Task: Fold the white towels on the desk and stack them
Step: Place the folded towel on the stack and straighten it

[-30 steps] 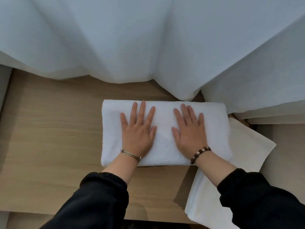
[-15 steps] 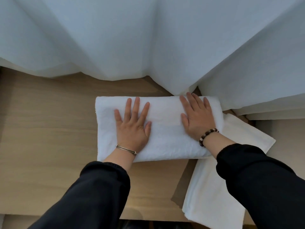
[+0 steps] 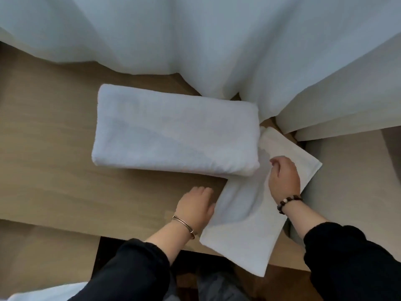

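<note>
left hand (image 3: 195,205) fingers curled round left edge of flat white towel (image 3: 245,231), right hand (image 3: 284,179) fingers bunched, pinching its top, folded towel (image 3: 175,135) just beyond both, on wooden surface (image 3: 54,159)

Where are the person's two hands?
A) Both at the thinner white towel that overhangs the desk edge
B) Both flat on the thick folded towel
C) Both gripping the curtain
A: the left hand is at the left edge of the thinner towel and the right hand is on top of it with curled fingers; no hand is on the thick folded towel.
</note>
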A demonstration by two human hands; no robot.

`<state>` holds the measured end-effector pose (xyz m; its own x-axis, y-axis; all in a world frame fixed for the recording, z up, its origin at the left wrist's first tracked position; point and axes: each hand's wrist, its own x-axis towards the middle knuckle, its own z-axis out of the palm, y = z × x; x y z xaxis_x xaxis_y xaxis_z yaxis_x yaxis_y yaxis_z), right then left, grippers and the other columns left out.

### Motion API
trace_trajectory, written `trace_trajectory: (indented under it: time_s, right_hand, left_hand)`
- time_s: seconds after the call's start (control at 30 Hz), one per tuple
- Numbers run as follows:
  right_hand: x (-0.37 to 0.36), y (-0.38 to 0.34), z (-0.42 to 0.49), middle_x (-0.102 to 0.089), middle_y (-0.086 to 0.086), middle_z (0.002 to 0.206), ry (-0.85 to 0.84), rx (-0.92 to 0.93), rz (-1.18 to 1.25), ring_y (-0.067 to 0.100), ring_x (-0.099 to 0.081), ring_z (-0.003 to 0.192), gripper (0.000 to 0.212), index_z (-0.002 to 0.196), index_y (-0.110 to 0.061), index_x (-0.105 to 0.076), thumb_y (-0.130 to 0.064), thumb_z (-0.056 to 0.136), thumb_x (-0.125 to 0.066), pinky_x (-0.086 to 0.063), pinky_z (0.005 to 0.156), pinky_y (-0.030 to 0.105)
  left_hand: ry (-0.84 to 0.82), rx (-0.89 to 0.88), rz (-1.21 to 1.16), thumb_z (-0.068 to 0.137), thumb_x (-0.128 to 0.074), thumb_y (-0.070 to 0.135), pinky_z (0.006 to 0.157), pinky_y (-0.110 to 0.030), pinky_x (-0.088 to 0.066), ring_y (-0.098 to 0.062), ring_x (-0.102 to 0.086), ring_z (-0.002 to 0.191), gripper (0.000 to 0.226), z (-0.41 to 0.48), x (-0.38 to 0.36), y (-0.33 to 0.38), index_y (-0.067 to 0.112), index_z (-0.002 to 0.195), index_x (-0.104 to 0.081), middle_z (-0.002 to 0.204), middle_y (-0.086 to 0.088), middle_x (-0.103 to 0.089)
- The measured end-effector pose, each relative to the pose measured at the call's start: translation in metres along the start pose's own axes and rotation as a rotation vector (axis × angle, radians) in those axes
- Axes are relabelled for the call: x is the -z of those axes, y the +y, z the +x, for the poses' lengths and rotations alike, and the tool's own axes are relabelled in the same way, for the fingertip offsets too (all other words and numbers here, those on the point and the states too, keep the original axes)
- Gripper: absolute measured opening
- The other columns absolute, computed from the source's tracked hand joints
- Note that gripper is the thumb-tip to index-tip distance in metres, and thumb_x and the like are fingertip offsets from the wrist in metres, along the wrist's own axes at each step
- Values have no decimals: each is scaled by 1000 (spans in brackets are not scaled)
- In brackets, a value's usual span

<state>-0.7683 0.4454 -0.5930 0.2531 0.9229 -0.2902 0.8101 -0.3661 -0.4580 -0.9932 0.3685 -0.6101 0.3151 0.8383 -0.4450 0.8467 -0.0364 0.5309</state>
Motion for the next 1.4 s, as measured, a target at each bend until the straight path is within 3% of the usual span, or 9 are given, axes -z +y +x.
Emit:
trace_trajectory:
  time_s: [0.07,0.17,0.33,0.47,0.63,0.8,0.87,1.07,1.4]
  right_hand:
    - [0,17,-3,-62,8,101,-198,58,-55,26,-56,98,23,102,-6,-63,-4,94,-43,-35,76,23]
    - [1,25,-1,-62,10,108,-439,378,-347,26,-55,103,25,109,-6,-64,-7,92,-46,-38,80,26]
    - [-15,15,-17,-50,9,126,-645,845,-707,27,-44,115,36,124,-10,-52,-10,89,-44,-36,95,35]
    - [-21,3,-25,-39,10,139,-637,1022,-753,28,-35,128,55,135,-12,-41,-6,82,-50,-26,105,36]
    - [-30,-24,-33,-39,5,141,-821,1132,-914,21,-28,135,68,140,-15,-32,-8,79,-60,-15,112,40]
    - [-37,-57,-16,-52,0,126,-1097,833,-992,22,-51,112,59,129,-24,-44,-23,77,-69,-44,87,33]
    - [-34,-57,-6,-54,2,121,-1155,723,-1037,23,-55,106,61,128,-20,-43,-28,75,-73,-41,74,29]
    - [-13,-4,-8,-59,-2,94,-1026,474,-872,11,-51,71,22,84,-25,-47,-28,76,-67,-41,58,25]
    - [46,-43,-32,-53,-5,81,-844,427,-655,18,-52,71,3,81,-25,-46,-28,81,-47,-36,53,29]
  left_hand:
    - [-256,436,-204,89,-53,48,89,-34,-42,-27,-49,117,60,-1,-33,1,11,134,-39,127,-8,-52]
    - [-335,672,-513,78,-68,52,88,-30,-43,-25,-52,117,80,6,-65,4,10,137,-35,131,-8,-51]
    - [-414,726,-676,63,-79,47,60,-22,-45,-14,-61,78,48,4,-87,22,20,98,-59,92,4,-64]
    - [-379,718,-778,66,-79,32,61,-23,-42,-15,-60,82,49,-4,-87,28,18,108,-58,97,2,-63]
    - [-406,541,-443,68,-73,32,64,-25,-38,-18,-53,82,46,-6,-59,29,20,106,-50,98,1,-57]
    - [-424,379,-51,72,-65,30,67,-31,-39,-25,-50,79,38,-16,-16,11,23,97,-37,97,-2,-56]
    - [-419,345,55,72,-62,27,64,-34,-41,-26,-48,73,35,-23,-2,1,24,90,-32,91,-1,-57]
    - [-340,285,277,78,-56,23,61,-32,-37,-25,-48,72,27,-40,29,-29,21,89,-31,92,-2,-59]
    - [-447,260,241,62,-70,41,64,-27,-41,-24,-58,82,40,-51,124,-20,28,91,-46,96,1,-62]
